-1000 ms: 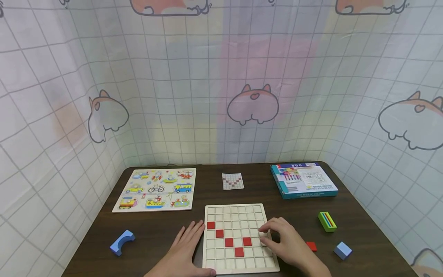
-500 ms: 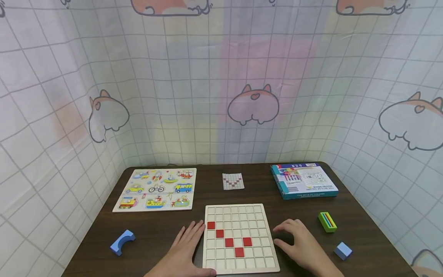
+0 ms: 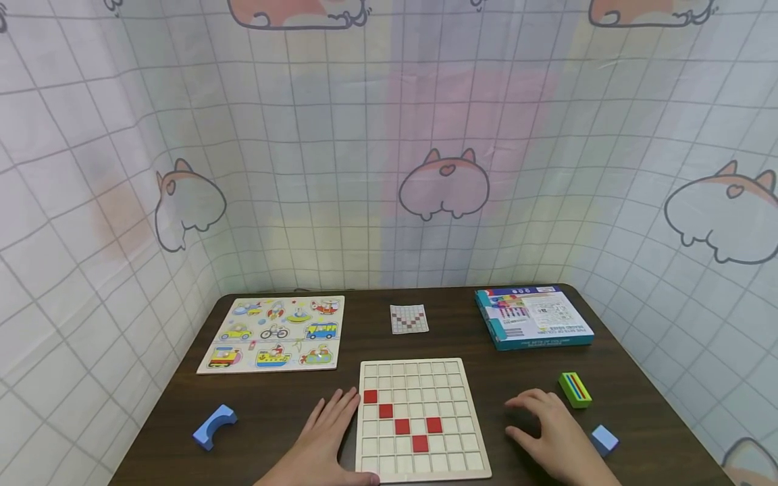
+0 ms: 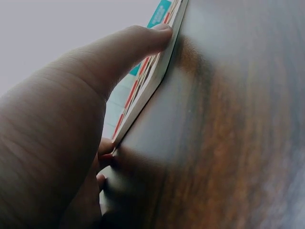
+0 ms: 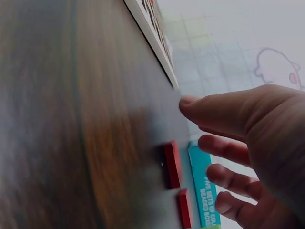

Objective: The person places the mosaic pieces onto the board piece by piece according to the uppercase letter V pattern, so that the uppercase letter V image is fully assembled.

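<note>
A cream grid board [image 3: 456, 462] lies flat on the dark table, with several red square tiles [image 3: 420, 443] in its cells. My left hand [image 3: 322, 445] rests along the board's left side, fingers spread straight and thumb at the near left corner. In the left wrist view, the thumb [image 4: 143, 43] touches the board's edge. To the right of the board, my right hand [image 3: 550, 432] is over the table with loosely bent fingers and nothing between thumb and forefinger. The right wrist view shows red pieces [image 5: 172, 164] on the table near its fingertips; the hand hides them in the head view.
A small pattern card [image 3: 409, 319] lies behind the board, a vehicle picture puzzle [image 3: 276, 334] back left and a teal box [image 3: 537, 320] back right. A blue arch block [image 3: 214, 426] lies left; a striped green block [image 3: 575, 390] and a blue block [image 3: 604, 440] lie right.
My right hand has moved right, from over the board's right edge to the table beside the blocks. The left hand and the tiles on the board have stayed put.
</note>
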A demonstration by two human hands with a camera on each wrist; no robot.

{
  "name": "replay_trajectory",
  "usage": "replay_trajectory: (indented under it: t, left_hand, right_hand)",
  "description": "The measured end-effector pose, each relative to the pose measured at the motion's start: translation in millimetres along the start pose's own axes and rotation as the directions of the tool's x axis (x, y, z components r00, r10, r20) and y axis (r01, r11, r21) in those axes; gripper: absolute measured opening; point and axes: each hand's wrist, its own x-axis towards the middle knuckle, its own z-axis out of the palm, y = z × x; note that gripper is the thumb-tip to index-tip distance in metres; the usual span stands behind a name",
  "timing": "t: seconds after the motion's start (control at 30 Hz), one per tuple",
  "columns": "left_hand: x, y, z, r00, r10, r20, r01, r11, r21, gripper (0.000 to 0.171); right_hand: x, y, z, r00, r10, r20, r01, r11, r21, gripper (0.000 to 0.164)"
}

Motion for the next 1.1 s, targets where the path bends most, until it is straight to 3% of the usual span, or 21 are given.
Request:
replay_trajectory:
  t: [0.3, 0.73, 1.1]
  left_hand:
    - [0.5, -1.9, 1.1, 1.0, -0.001, 0.003, 0.001, 1.0, 0.01, 0.139]
    - [0.2, -2.0, 1.3, 1.0, -0.001, -0.005, 0.002, 1.0, 0.022, 0.139]
    - [1.0, -1.9, 2.6, 1.0, -0.003, -0.003, 0.003, 1.0, 0.022, 0.139]
  right_hand:
    - [-3.1, 9.2, -6.8, 0.998, 0.001, 0.059, 0.001, 0.999, -0.037, 0.044]
    - [-9.8, 16.9, -14.0, 0.992, 0.015, 0.125, -0.009, 0.999, -0.046, 0.043]
    - [-16.8, 34.2, -20.7, 0.974, -0.057, 0.22, 0.053, 0.998, 0.021, 0.033]
